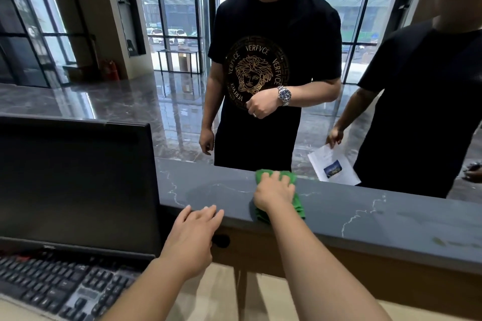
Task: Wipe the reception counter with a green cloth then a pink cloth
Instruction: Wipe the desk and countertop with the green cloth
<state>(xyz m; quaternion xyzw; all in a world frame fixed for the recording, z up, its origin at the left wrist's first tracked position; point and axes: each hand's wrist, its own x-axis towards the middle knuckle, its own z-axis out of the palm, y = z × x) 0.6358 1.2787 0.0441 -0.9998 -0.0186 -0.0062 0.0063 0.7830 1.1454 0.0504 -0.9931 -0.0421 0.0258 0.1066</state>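
Note:
A green cloth (296, 204) lies spread across the dark grey marbled reception counter (378, 219), reaching from its far edge to its near edge. My right hand (273, 191) presses flat on the cloth, fingers spread toward the far edge. My left hand (193, 237) rests with straight fingers on the counter's near edge, left of the cloth, holding nothing. No pink cloth is in view.
A black monitor (75, 182) and keyboard (60, 286) stand on the lower desk at left. Two people in black T-shirts (276, 59) stand just beyond the counter; the right one holds a printed paper (333, 166) near its far edge.

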